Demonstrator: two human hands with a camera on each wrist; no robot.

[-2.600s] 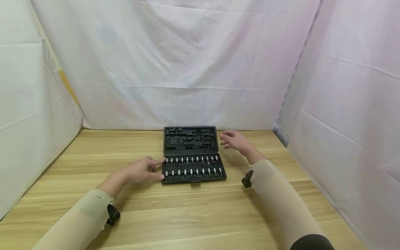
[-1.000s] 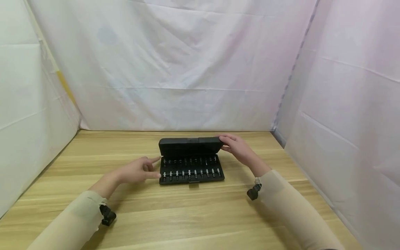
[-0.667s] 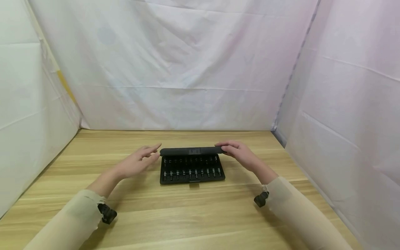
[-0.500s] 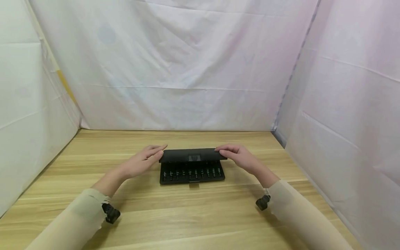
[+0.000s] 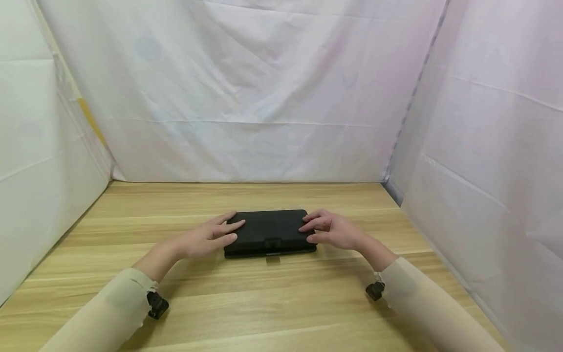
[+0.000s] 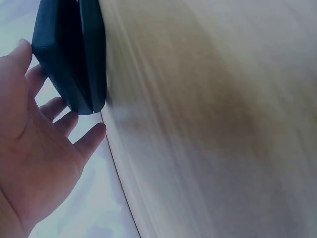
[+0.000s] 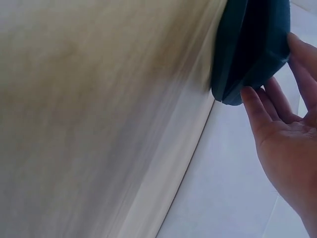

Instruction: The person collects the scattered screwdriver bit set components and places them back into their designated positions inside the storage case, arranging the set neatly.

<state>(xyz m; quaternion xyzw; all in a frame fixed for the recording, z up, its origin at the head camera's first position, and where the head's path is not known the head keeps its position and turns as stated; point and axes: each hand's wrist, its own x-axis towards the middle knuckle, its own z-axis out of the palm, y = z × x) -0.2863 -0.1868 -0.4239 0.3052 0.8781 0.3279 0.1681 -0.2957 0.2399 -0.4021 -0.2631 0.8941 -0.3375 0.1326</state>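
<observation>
A black socket-bit case [image 5: 269, 227] lies on the table with its lid lowered almost onto the base. Both wrist views show a dark wedge-shaped gap between lid and base, widest towards the front, at the case [image 6: 62, 59] and again at the case [image 7: 252, 49]. My left hand [image 5: 198, 240] rests extended, spread fingers on the lid's left end. On the right end, my right hand [image 5: 336, 231] touches the lid with its fingertips, the fingers slightly bent and the thumb near the front corner. The bits inside are hidden by the lid.
The case stands on a wood-grain table [image 5: 264, 303]. White sheeting [image 5: 246, 98] hangs behind the table and along both sides. A small black wrist camera [image 5: 157, 305] sits on the left sleeve, and another black camera [image 5: 375, 291] on the right one.
The lid, upright at first, has swung forward and down over the bits. The right hand came to its edge first; the left hand then moved from the base up onto the lid.
</observation>
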